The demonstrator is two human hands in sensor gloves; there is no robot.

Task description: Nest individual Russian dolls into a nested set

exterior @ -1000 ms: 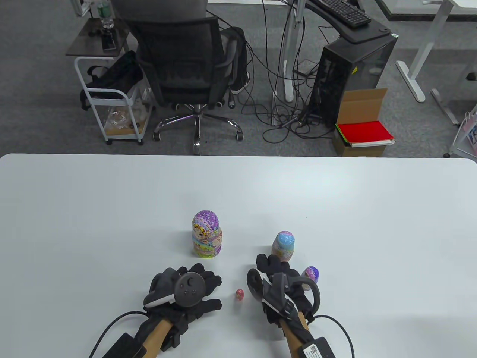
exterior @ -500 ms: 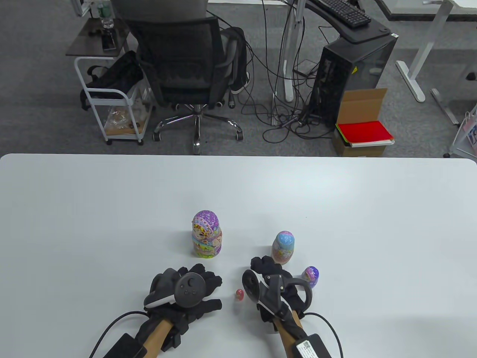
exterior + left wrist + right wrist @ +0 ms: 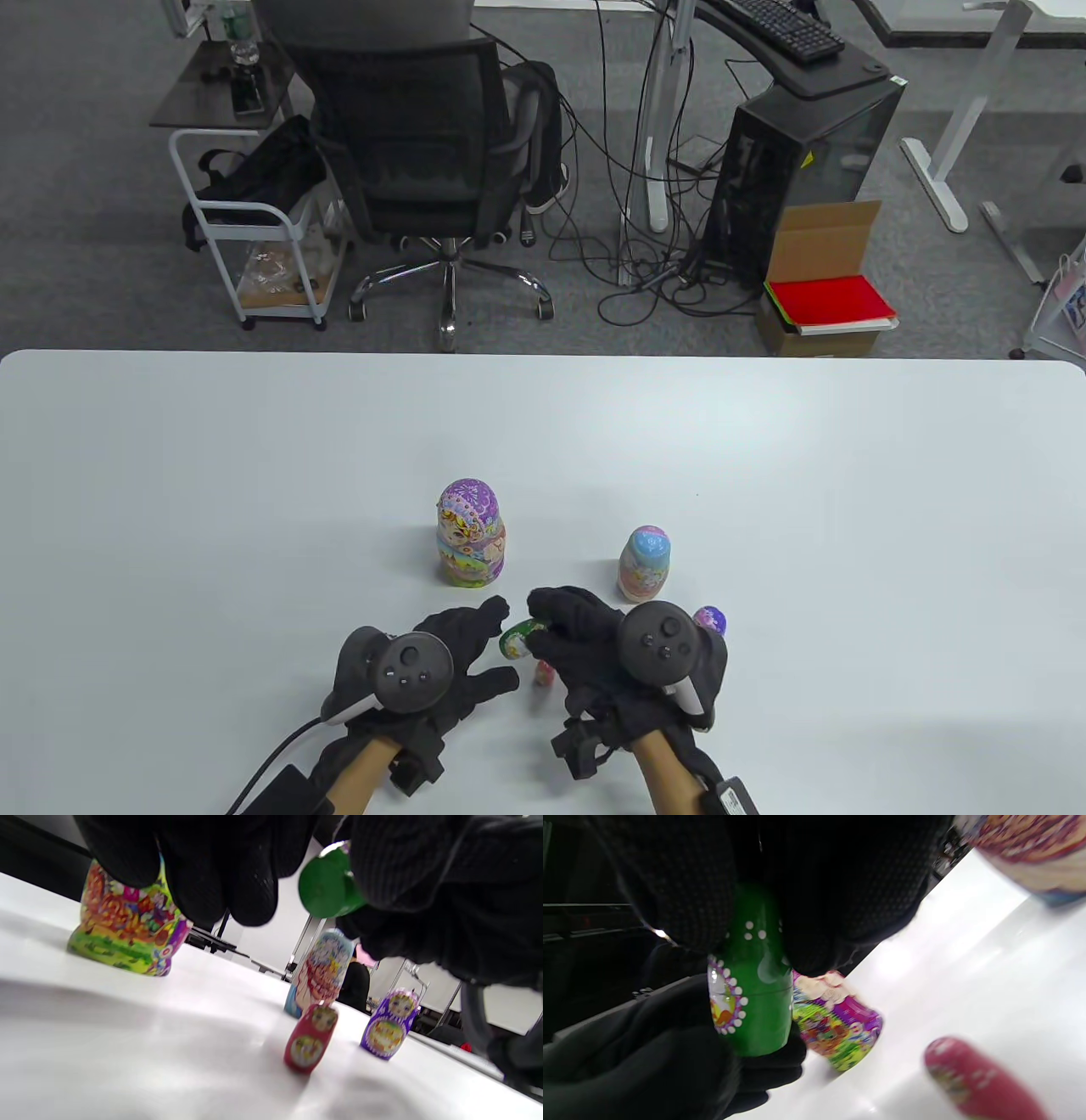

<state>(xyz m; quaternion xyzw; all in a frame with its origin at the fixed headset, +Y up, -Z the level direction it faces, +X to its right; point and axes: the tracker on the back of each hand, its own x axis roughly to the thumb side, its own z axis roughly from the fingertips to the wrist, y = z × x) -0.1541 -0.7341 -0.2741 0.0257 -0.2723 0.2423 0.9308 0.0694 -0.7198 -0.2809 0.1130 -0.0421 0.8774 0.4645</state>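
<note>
My right hand [image 3: 551, 637] grips a small green doll [image 3: 519, 638] by its upper half and holds it tilted above the table, base toward my left hand [image 3: 479, 654]. The left hand is open, with its fingers [image 3: 203, 870] spread close to the doll's base [image 3: 326, 887]; I cannot tell if they touch it. The right wrist view shows the green doll [image 3: 751, 1001] closed. A tiny red doll [image 3: 543, 676] stands below it. The large purple doll [image 3: 472, 543], the blue-pink doll [image 3: 645, 562] and the small purple doll [image 3: 711, 620] stand on the table.
The white table [image 3: 254, 475] stretches wide around the dolls. An office chair [image 3: 424, 153], a white cart [image 3: 254, 255], a computer tower [image 3: 797, 170] and a cardboard box [image 3: 827, 297] stand on the floor beyond its far edge.
My right hand has moved left and rolled palm-down, and the green doll now shows in its grip. My left hand has spread its fingers toward the doll.
</note>
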